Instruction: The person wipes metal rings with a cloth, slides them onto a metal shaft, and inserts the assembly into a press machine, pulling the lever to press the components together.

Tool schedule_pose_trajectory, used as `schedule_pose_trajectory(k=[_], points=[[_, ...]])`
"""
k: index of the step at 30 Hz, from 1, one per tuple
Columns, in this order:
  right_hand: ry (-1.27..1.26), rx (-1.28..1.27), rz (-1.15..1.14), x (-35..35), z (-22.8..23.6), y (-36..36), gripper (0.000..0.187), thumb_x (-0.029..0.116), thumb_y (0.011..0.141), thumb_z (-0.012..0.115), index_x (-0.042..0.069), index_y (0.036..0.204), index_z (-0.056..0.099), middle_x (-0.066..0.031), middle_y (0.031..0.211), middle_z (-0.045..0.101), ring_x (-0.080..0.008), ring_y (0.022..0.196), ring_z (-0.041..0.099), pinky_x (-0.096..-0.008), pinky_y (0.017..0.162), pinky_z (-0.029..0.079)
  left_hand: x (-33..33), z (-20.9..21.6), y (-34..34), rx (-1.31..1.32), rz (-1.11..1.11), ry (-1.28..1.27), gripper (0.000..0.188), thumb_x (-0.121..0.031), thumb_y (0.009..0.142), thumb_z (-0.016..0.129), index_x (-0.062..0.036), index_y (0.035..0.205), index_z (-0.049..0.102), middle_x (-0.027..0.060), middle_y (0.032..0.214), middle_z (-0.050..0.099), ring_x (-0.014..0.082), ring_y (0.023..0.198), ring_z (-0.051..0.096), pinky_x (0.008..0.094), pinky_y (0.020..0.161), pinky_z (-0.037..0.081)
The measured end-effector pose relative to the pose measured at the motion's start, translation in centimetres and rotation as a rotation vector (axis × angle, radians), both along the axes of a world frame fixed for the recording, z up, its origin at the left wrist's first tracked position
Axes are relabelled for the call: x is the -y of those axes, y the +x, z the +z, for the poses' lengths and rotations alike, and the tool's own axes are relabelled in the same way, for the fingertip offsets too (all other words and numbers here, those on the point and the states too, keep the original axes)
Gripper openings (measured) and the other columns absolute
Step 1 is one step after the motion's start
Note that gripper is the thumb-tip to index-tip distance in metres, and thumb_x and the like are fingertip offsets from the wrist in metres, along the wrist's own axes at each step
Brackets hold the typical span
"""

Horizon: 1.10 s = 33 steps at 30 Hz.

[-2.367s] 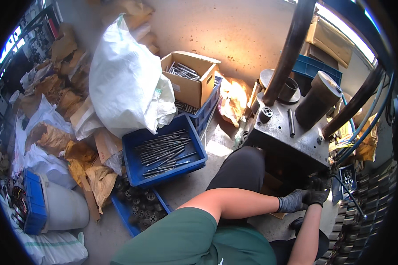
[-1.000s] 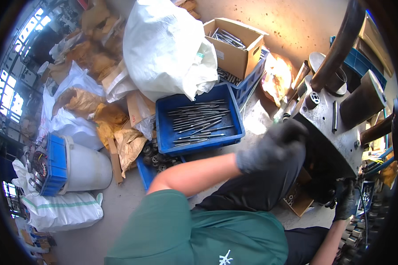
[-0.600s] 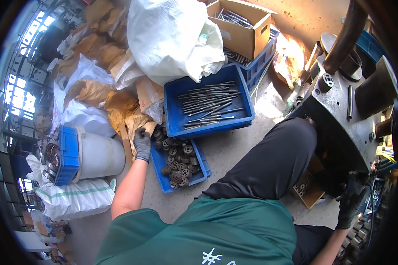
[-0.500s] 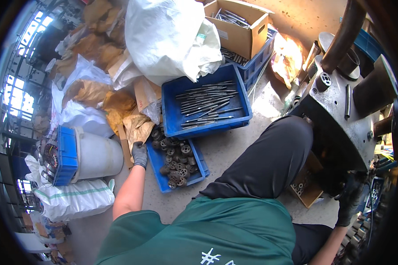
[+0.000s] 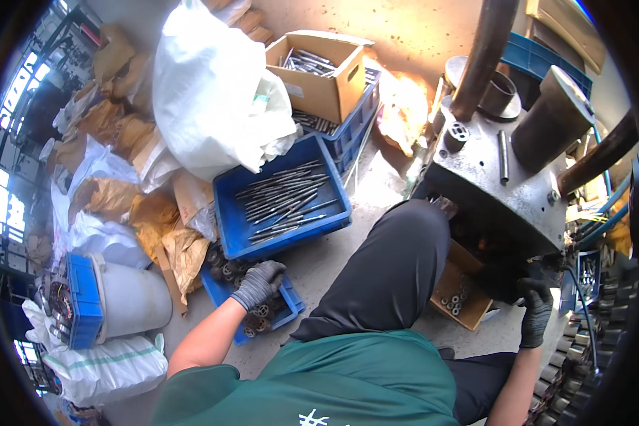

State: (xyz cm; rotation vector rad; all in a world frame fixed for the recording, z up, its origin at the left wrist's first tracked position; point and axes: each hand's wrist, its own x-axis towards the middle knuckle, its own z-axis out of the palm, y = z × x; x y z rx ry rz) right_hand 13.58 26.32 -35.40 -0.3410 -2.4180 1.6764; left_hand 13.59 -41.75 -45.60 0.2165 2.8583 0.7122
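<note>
My left hand (image 5: 260, 285), in a grey work glove, is over the small blue crate (image 5: 293, 302) of dark round metal parts (image 5: 261, 312) with holes in their faces. Its fingers are curled closed, and whatever they may hold is hidden. Beyond it a larger blue crate (image 5: 277, 245) holds several slim metal shafts (image 5: 284, 195). At the right, my gloved right hand (image 5: 536, 316) is beside the shadowed lower side of a heavy steel machine (image 5: 486, 188). Its fingers are bent closed near a dark shape that I cannot make out. A round holed part (image 5: 457, 135) and a loose metal rod (image 5: 503, 156) rest on the machine's top.
An open cardboard box (image 5: 326, 89) of shafts stands on stacked blue crates at the back. A white sack (image 5: 213, 92), crumpled brown paper (image 5: 184, 259) and a grey bucket (image 5: 135, 298) crowd the left. A box of small rings (image 5: 468, 302) sits under the machine; metal cylinders (image 5: 547, 387) line the right.
My left hand has come away from the brown paper, moving right over the small blue crate, and its fingers have curled. My view has swung right. My right hand stays by the machine.
</note>
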Motion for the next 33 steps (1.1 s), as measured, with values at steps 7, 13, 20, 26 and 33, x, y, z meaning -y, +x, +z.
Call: schedule_pose_trajectory(k=[7, 13, 20, 26, 33], points=[[0.229, -0.065, 0.182, 2.2, 0.0, -0.4, 0.019, 0.003, 0.086, 0.068, 0.004, 0.104, 0.074, -0.0094, 0.107, 0.072, -0.0195, 0.103, 0.066, -0.0338, 0.096, 0.050, -3.5, 0.7, -8.1, -0.292, -0.100, 0.088, 0.024, -0.011, 0.085, 0.069, -0.0096, 0.109, 0.067, 0.0161, 0.106, 0.069, 0.0360, 0.099, 0.067, 0.0442, 0.088, 0.055], [0.200, 0.079, 0.171, 1.7, -1.7, -0.4, 0.016, 0.004, 0.076, 0.076, 0.003, 0.091, 0.072, -0.0142, 0.101, 0.072, -0.0259, 0.099, 0.069, -0.0388, 0.097, 0.050, -2.9, -0.3, -18.8, -0.275, 0.299, 0.258, 0.023, -0.011, 0.085, 0.067, -0.0066, 0.108, 0.069, 0.0192, 0.103, 0.071, 0.0366, 0.095, 0.070, 0.0430, 0.085, 0.056], [0.680, 0.216, 0.383, 1.4, -2.7, -1.1, 0.027, 0.034, 0.085, 0.073, 0.006, 0.084, 0.074, -0.0117, 0.085, 0.069, -0.0341, 0.089, 0.063, -0.0458, 0.094, 0.047, -3.3, -6.1, -26.4, 0.255, -0.167, -0.446, 0.041, -0.028, 0.081, 0.067, -0.0091, 0.117, 0.068, 0.0219, 0.116, 0.069, 0.0379, 0.109, 0.066, 0.0471, 0.093, 0.052], [0.784, 0.213, 0.400, -0.3, -6.3, 0.3, 0.029, 0.034, 0.098, 0.054, 0.014, 0.104, 0.074, -0.0089, 0.101, 0.072, -0.0293, 0.103, 0.063, -0.0491, 0.108, 0.035, -4.1, -11.1, -27.6, 0.248, -0.277, -0.672, 0.033, -0.033, 0.091, 0.057, -0.0107, 0.111, 0.070, 0.0206, 0.115, 0.070, 0.0371, 0.111, 0.067, 0.0481, 0.092, 0.052], [0.628, 0.290, 0.394, 1.0, -3.4, 0.5, 0.039, 0.039, 0.103, 0.048, 0.010, 0.117, 0.069, -0.0163, 0.094, 0.072, -0.0359, 0.095, 0.068, -0.0470, 0.096, 0.048, -4.6, -5.7, -24.5, 0.178, -0.279, -0.621, 0.032, -0.035, 0.091, 0.058, -0.0110, 0.108, 0.070, 0.0220, 0.109, 0.070, 0.0409, 0.105, 0.066, 0.0515, 0.089, 0.052]])
